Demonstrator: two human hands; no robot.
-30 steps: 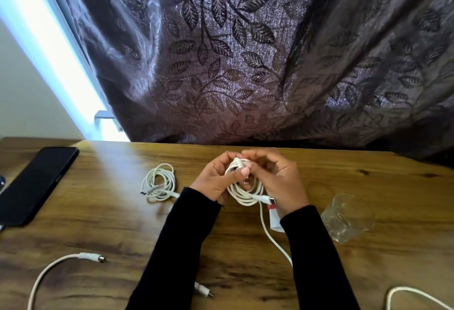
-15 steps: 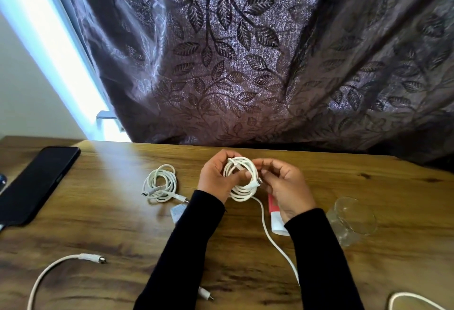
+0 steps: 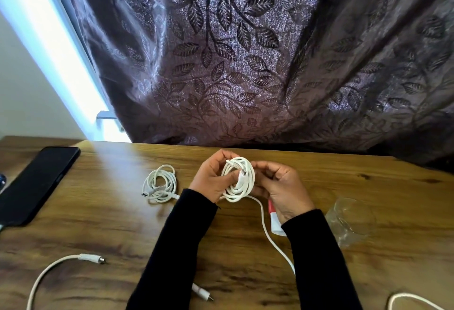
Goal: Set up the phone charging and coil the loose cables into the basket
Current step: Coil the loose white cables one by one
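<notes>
A white cable coil [image 3: 239, 179] is held upright above the wooden table [image 3: 118, 214]. My left hand [image 3: 208, 179] grips its left side, thumb across the loops. My right hand [image 3: 282, 189] holds the coil's right edge with curled fingers. The coil's loose tail runs down and right under my right sleeve. A second coiled white cable [image 3: 161, 184] lies on the table to the left. The black phone [image 3: 36, 184] lies at the far left. A white and red charger [image 3: 275, 221] lies partly hidden under my right wrist. No basket is in view.
A clear glass [image 3: 351, 221] lies on its side at the right. Loose white cable ends lie at the front left [image 3: 91, 258], front centre [image 3: 202, 293] and front right [image 3: 412, 301]. A dark leaf-patterned curtain [image 3: 245, 64] hangs behind the table.
Both hands have lifted the coil slightly and turned it upright. My right hand has shifted from the coil's top to its right edge.
</notes>
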